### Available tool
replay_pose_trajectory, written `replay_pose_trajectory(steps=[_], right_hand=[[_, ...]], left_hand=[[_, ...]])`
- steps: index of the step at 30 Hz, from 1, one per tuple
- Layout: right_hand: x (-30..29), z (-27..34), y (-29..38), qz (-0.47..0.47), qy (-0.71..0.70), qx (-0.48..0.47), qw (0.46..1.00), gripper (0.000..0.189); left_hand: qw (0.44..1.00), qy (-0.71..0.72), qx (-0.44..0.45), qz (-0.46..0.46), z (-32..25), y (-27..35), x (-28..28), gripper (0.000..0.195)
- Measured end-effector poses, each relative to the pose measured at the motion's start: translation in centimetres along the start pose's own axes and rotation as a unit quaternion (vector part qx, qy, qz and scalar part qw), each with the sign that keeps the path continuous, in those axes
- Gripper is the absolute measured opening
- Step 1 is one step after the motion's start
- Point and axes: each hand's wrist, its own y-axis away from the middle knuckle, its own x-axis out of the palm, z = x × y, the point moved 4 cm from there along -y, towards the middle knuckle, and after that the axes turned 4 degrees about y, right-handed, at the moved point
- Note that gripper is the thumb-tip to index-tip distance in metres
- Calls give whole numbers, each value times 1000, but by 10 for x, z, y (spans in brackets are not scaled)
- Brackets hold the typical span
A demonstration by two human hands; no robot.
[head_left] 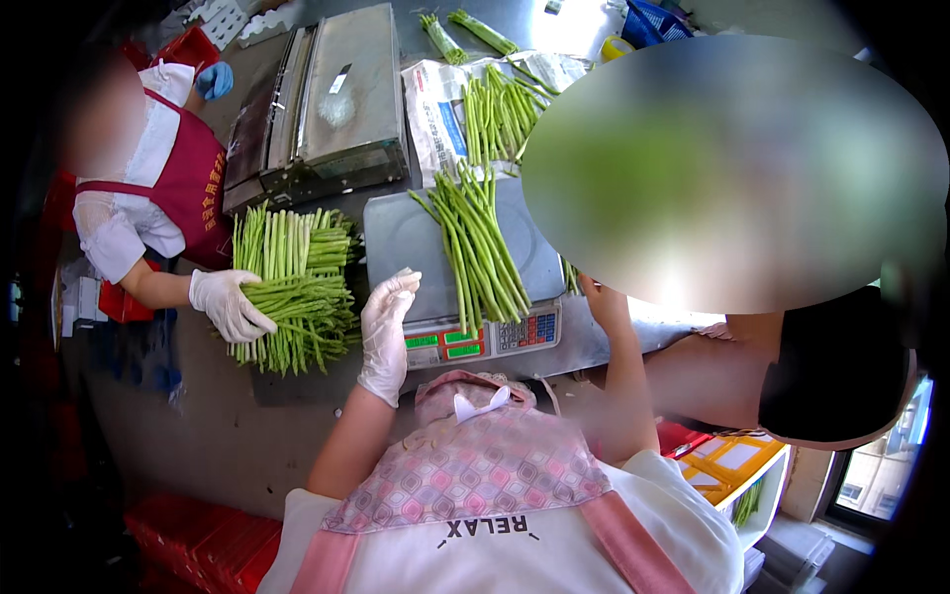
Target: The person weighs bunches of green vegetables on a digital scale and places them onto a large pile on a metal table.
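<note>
A loose bunch of green asparagus (479, 252) lies across the grey platform of a digital scale (393, 230), its stalk ends near the lit displays. My left hand (387, 327), in a whitish glove, is raised at the scale's left front corner, fingers together and bent, touching no asparagus. My right hand (605, 301) is bare, at the scale's right edge beside a few green stalks; the blurred area hides what lies past its fingers. Left of the scale is a large stack of asparagus (289, 252), with a co-worker's gloved hand (234, 304) on it.
More asparagus (497, 111) lies on newspaper (427, 111) behind the scale, with two bundles (482, 33) farther back. A metal machine (349, 96) stands at the back left. Co-workers are on both sides. Red crates (215, 542) and a white foam box (772, 497) sit below table height.
</note>
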Motion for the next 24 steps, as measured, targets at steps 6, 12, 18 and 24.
replay_pose_trajectory(steps=[6,12,18,24], right_hand=[[34,71,-1,-25,-138,-33,990,22],[89,120,-7,118,-78,9,990,41],[111,144,1,153,39,-32,987,78],[122,143,9,145,-5,-30,989,84]], left_hand=[[988,109,-101,49,23,-13,10,50],[935,238,-238,112,63,-55,36,33],[913,250,-304,108,58,-77,53,25],[924,237,-284,97,68,-80,49,20]])
